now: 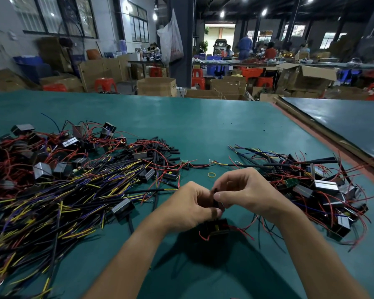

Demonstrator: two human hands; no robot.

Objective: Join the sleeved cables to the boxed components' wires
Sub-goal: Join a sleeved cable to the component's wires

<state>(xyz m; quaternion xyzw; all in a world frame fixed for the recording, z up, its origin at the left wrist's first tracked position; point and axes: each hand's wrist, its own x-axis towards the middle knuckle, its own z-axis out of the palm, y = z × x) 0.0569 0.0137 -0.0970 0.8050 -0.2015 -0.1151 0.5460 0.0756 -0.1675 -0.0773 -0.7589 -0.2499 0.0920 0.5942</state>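
Two grips meet above the counter [203, 126]: left grip [190, 205] and right grip [245, 190] both pinch one black sleeved cable [214, 192]. A boxed component [216, 227] lies just beneath

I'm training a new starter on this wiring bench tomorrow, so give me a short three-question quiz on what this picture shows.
1. True or false: the small yellow rubber band lies on the green table mat, touched by neither hand.
2. Multiple choice: the fingers of the left hand and the right hand meet on: A) a thin black sleeved cable; B) a blue spool; C) steel pliers.
3. Fill in: the black boxed component just below the hands trails ____ wires.

Key: 1 true; 2 A; 3 red.
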